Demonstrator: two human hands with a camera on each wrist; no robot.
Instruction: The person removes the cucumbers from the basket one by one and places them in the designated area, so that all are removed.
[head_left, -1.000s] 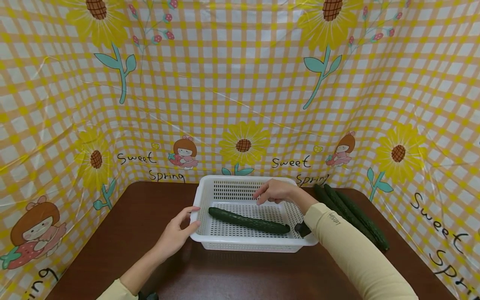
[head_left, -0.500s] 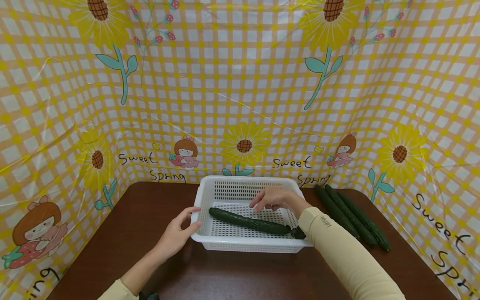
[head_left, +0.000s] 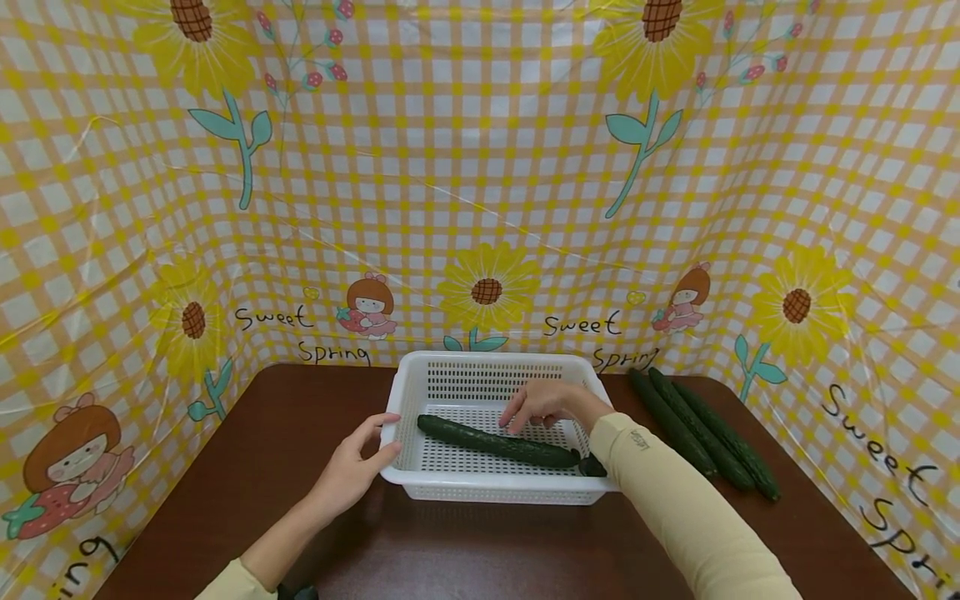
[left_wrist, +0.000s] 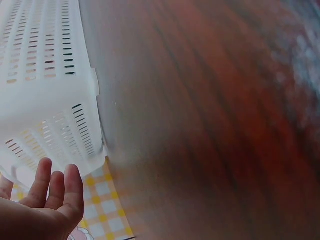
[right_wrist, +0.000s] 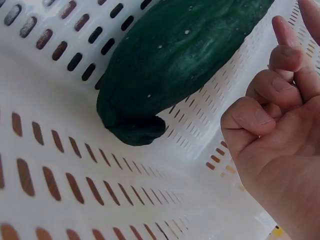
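A white perforated plastic basket (head_left: 480, 479) stands on the table. One long dark green cucumber (head_left: 487, 441) lies slantwise on its floor, and its stem end (right_wrist: 142, 130) shows close up in the right wrist view. My left hand (head_left: 348, 467) holds the basket's left rim, thumb and index finger over the edge. Other fingers (left_wrist: 73, 187) of that hand lie below, outside the end wall. My right hand (head_left: 551, 404) is inside the basket, just behind the cucumber and apart from it. Its index finger points down, the others are loosely curled, and nothing is held.
Three more cucumbers (head_left: 705, 433) lie side by side on the table's right, beyond the basket. The brown tabletop (head_left: 300, 425) is bordered at the back and sides by a checked sunflower cloth (head_left: 487, 167). A small dark device (head_left: 592, 465) sits under the right wrist.
My right hand has come down and slightly left, from above the basket's rear into it behind the cucumber. The left hand, basket and cucumber have stayed in place.
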